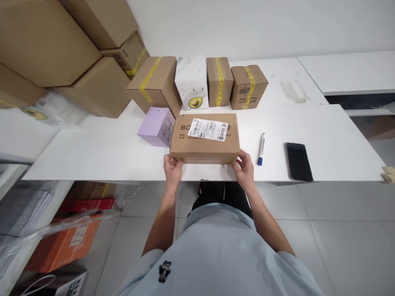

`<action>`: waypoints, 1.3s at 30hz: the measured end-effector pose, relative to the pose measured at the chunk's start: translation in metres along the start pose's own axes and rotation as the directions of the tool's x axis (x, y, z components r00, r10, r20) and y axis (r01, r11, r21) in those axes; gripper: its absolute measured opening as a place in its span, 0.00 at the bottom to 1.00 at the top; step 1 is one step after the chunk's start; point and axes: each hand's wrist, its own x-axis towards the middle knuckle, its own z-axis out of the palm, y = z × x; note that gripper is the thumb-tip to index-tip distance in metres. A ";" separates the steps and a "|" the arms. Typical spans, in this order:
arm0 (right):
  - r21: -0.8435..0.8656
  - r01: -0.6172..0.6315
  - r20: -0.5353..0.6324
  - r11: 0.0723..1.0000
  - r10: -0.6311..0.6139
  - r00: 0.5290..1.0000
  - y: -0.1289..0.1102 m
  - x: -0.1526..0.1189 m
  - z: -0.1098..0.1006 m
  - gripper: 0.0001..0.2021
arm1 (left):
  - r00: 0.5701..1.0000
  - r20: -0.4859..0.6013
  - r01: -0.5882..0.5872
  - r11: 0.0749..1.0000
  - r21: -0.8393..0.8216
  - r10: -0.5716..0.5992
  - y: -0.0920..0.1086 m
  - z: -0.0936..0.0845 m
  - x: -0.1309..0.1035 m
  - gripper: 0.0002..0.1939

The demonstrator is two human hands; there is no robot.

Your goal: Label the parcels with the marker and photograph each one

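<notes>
A brown cardboard box [205, 146] with a white shipping label [208, 129] on its top lies near the front edge of the white table. My left hand [173, 167] grips its front left lower corner, and my right hand [245, 167] grips the front right lower corner. Fingertips of both hands are partly hidden by the box. Close against its left side stands a purple box [156, 126]. To the right of the box lie a marker with a blue cap [261, 150] and a black phone [299, 162].
Behind stand a white avocado-print box [191, 84] and several taped brown boxes [249, 87]. Large cartons [95, 88] are stacked at the back left. Below the table [333, 144] on the left is an orange box [66, 242].
</notes>
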 end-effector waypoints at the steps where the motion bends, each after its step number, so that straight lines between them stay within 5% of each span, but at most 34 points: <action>1: 0.005 -0.021 0.003 1.000 0.021 1.000 0.001 -0.001 -0.001 0.14 | 1.000 0.004 0.004 1.000 0.002 -0.004 -0.001 0.000 0.000 0.19; 9: 0.057 -0.159 -0.065 0.986 0.162 0.985 -0.031 0.013 -0.013 0.18 | 0.998 0.055 0.030 0.995 -0.093 -0.025 0.015 -0.004 0.007 0.25; 15: -0.096 -0.201 -0.070 0.975 0.195 0.978 -0.053 0.032 -0.004 0.28 | 0.998 0.039 0.037 0.998 0.044 -0.039 0.033 0.005 0.015 0.27; 22: 0.051 0.011 0.110 0.999 -0.016 0.994 -0.046 0.029 -0.019 0.21 | 0.981 0.193 0.021 0.994 -0.108 0.001 0.032 -0.006 0.010 0.21; 25: 0.075 0.041 0.081 0.996 -0.047 0.996 -0.029 0.022 -0.022 0.18 | 0.977 0.207 0.063 0.992 -0.106 -0.040 0.018 -0.010 0.004 0.18; 31: 0.071 -0.098 0.028 0.993 0.096 0.995 -0.007 0.011 -0.026 0.12 | 0.977 0.189 0.121 0.988 -0.096 -0.102 0.006 -0.011 0.000 0.15; 36: 0.077 -0.194 -0.057 0.978 0.199 0.978 -0.025 0.022 -0.039 0.11 | 0.985 0.118 0.139 0.984 -0.115 -0.125 0.021 -0.008 0.007 0.13; 39: 0.064 -0.144 -0.129 0.988 0.151 0.980 -0.048 0.030 -0.039 0.14 | 0.991 0.076 0.115 0.985 -0.130 -0.106 0.035 -0.003 0.010 0.16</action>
